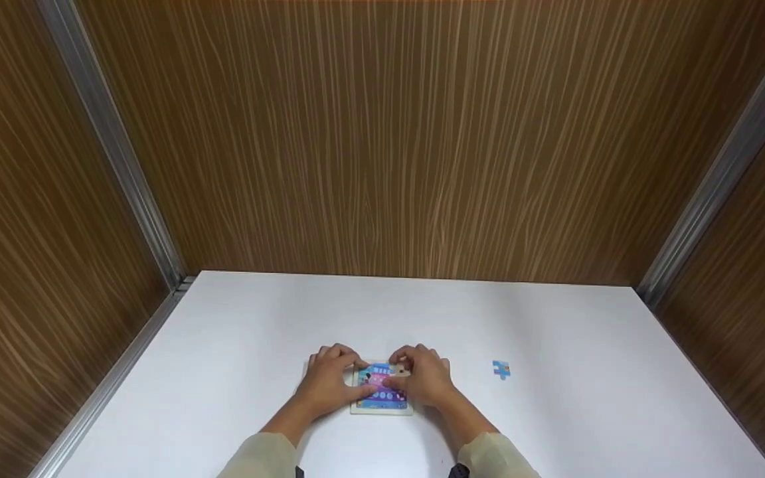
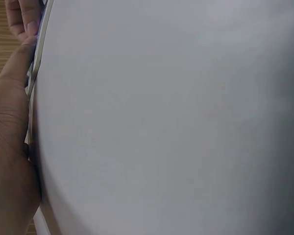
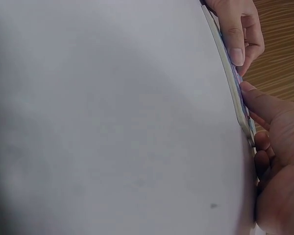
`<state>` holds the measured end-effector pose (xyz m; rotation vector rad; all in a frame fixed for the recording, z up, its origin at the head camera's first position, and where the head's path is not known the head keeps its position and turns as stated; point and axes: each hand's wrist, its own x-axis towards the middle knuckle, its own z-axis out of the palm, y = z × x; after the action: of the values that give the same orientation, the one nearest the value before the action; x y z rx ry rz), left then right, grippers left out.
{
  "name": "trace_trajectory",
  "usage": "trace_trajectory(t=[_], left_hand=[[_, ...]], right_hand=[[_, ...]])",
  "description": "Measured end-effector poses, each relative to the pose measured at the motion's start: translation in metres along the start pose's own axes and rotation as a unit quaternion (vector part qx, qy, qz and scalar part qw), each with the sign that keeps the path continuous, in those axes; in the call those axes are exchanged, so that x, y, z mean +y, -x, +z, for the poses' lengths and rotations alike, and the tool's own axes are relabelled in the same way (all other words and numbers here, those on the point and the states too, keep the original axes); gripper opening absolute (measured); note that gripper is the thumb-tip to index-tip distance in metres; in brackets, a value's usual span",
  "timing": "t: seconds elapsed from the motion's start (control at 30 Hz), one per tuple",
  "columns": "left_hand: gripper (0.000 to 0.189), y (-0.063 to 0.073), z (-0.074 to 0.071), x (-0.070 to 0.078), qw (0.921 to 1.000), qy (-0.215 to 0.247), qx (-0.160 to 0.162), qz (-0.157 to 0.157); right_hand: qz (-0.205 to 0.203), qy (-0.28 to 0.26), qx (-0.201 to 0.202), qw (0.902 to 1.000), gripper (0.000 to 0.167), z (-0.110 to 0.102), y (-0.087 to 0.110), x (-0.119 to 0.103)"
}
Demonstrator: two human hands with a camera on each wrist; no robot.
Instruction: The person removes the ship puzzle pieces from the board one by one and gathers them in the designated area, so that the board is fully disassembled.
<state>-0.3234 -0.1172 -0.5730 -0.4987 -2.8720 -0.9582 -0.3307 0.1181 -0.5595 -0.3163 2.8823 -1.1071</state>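
Note:
A small tray jigsaw puzzle [image 1: 382, 403] lies flat on the white table, its picture blue, pink and purple inside a pale frame. From the left side my left hand [image 1: 333, 382] grips it, thumb across the lower picture and index fingertip near the top. My right hand [image 1: 427, 375] holds the right side, with its thumb on the middle of the picture and curled fingers at the upper right corner. Both wrist views show the puzzle edge-on, with the thumbs on its face. Part of the picture is hidden under the fingers.
One loose blue jigsaw piece [image 1: 501, 369] lies on the table [image 1: 575, 398], to the right of my right hand. Wood-grain panels [image 1: 382, 146] close in the back and both sides, with metal posts [image 1: 123, 146] at the corners.

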Motion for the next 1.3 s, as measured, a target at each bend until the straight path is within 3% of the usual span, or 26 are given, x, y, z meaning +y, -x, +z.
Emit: trace_trajectory(t=[0.17,0.63,0.87,1.3], left_hand=[[0.05,0.0002,0.0,0.0003,1.0,-0.001,0.0,0.0],[0.049,0.0,-0.0003,0.0009,1.0,0.003,-0.005,-0.004],[0.049,-0.0005,0.0015,-0.0009,1.0,0.003,-0.001,0.005],[0.05,-0.0003,0.0016,-0.0005,0.9999,0.004,-0.012,-0.006]], right_hand=[[-0.006,0.012,0.0,0.9999,0.034,0.0003,-0.0005,0.0011],[0.018,-0.023,-0.017,0.9994,0.021,-0.0039,-0.0029,0.0004],[-0.008,-0.027,-0.006,0.9996,0.025,-0.005,-0.0038,0.0022],[0.01,-0.037,0.003,0.9993,0.018,-0.004,-0.0025,0.0004]])
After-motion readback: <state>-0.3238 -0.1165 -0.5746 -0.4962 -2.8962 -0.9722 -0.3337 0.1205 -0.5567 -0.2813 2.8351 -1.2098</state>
